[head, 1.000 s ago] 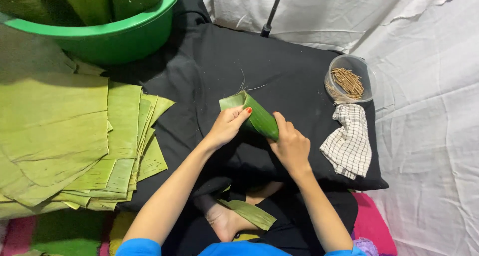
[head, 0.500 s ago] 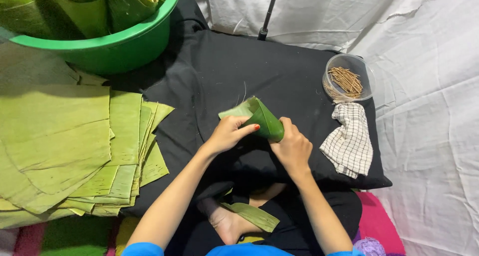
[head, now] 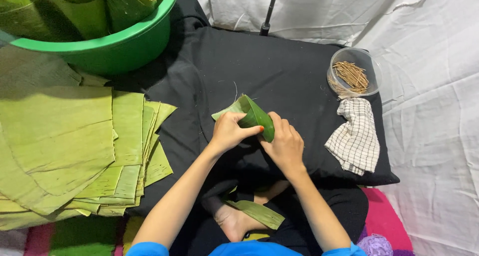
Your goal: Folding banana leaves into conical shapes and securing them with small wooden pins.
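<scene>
A rolled green banana-leaf parcel [head: 252, 114] lies tilted over the black cloth [head: 259, 66], one end fanning out toward the upper left. My left hand [head: 228, 132] grips its lower side with thumb and fingers around it. My right hand [head: 286, 145] presses on the parcel's right end, fingers curled over it. Both hands hold the same parcel just above the cloth.
A stack of flat banana leaves [head: 65, 151] covers the left. A green tub [head: 119, 44] with rolled leaf parcels stands at top left. A clear bowl of thin sticks [head: 353, 75] and a checked cloth [head: 356, 139] lie at right. A leaf strip [head: 257, 212] rests by my foot.
The parcel and both hands have shifted slightly toward me and right, and the fingers have tightened around the roll. The view has dipped a little.
</scene>
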